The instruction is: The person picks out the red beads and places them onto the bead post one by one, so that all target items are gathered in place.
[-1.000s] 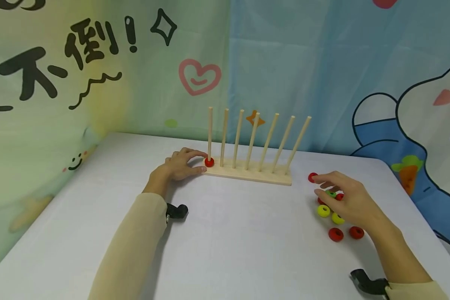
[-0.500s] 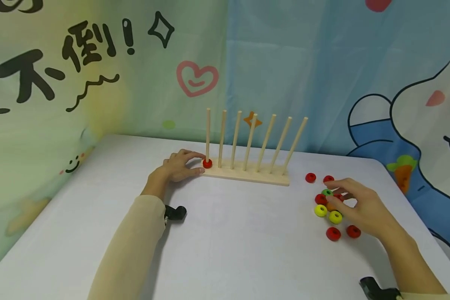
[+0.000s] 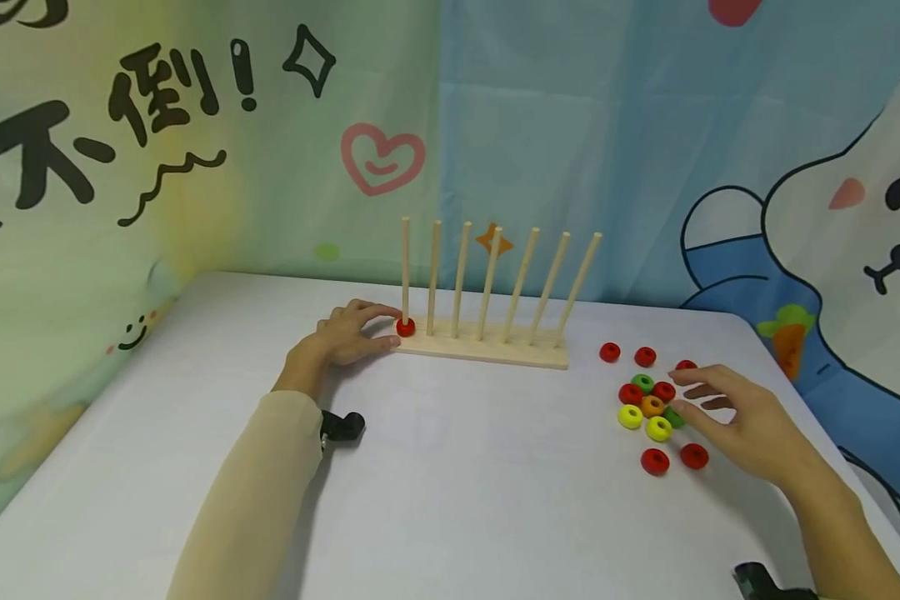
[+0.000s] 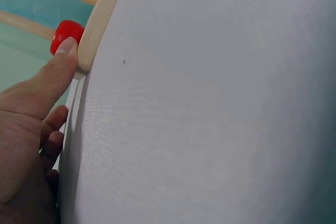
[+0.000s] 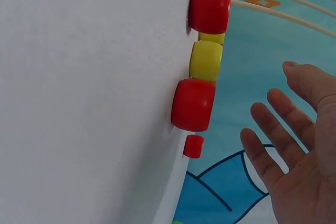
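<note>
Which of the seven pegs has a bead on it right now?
The leftmost peg, at the rack end beside the left hand: a red bead sits at its foot, while the other six pegs are bare.

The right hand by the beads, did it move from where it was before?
Yes. In the head view, the right hand has moved rightward, farther from the wooden peg stand.
</note>
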`<state>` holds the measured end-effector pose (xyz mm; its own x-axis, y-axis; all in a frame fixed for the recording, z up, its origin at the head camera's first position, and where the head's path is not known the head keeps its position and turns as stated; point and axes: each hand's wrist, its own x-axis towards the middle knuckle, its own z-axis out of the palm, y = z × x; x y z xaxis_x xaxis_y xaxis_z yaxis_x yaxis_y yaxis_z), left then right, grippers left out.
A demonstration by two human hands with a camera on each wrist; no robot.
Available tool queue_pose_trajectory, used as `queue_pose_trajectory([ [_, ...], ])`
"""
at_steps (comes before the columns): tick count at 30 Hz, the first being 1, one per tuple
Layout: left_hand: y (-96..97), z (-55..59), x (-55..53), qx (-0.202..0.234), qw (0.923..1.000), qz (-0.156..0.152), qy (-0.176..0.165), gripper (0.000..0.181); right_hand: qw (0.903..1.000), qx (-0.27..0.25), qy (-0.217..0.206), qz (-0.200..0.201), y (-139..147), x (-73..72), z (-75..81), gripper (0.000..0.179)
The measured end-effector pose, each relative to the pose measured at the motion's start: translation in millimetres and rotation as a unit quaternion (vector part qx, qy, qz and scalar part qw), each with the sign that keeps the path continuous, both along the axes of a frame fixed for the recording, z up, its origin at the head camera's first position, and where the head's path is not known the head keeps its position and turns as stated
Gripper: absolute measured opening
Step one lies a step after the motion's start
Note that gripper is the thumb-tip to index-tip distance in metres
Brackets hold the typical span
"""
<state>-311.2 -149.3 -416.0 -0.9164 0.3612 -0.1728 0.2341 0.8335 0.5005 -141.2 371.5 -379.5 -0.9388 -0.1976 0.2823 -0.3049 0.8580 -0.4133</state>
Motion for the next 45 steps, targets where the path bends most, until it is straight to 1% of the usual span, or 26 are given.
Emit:
queue_pose_trajectory([
  [4,-3.1,-1.5,-0.1,-0.002,1.0,-0.001,0.002,0.063,0.9997,0.011,-0.021,0.0,2,-0.4,-0.3,0.044],
  [10,-3.5,-2.1,0.4,0.004,1.0,0.001,0.004,0.063,0.9981,0.022,-0.057,-0.006,6,2.6,-5.2,0.047],
  [13,-2.6,-2.3,0.3,0.005,1.0,0.003,-0.002,0.064,0.9975,0.025,-0.065,-0.011,8,4.2,-7.4,0.047],
  [17,-3.7,-0.9,0.0,0.002,1.0,0.004,-0.003,0.064,0.997,0.022,-0.072,-0.014,8,4.6,-8.6,0.048],
  [22,-6.6,2.1,0.3,-0.002,1.0,-0.001,0.006,0.064,0.9966,0.016,-0.081,-0.001,7,4.2,-8.4,0.048],
  [24,-7.3,1.7,0.3,-0.004,1.0,-0.003,0.007,0.064,0.9959,0.018,-0.088,0.002,7,4.2,-7.9,0.049],
  [30,-5.9,0.9,0.5,0.004,1.0,0.0,0.006,0.062,0.9904,0.022,-0.136,-0.003,8,7.1,-6.3,0.05],
  [33,-2.8,0.2,-0.6,0.009,0.9999,-0.006,0.005,0.062,0.9863,0.027,-0.162,-0.014,13,10.6,-7.0,0.05],
  [35,-1.0,-0.2,-1.1,0.009,0.9999,-0.006,0.004,0.062,0.9846,0.027,-0.172,-0.014,16,12.3,-8.8,0.048],
  [40,-0.7,1.3,0.0,0.004,1.0,0.001,-0.002,0.062,0.984,0.02,-0.177,0.008,17,12.7,-11.7,0.043],
  [45,-0.3,2.2,0.9,0.002,1.0,-0.002,-0.001,0.063,0.9837,0.019,-0.178,0.015,18,13.7,-11.8,0.041],
])
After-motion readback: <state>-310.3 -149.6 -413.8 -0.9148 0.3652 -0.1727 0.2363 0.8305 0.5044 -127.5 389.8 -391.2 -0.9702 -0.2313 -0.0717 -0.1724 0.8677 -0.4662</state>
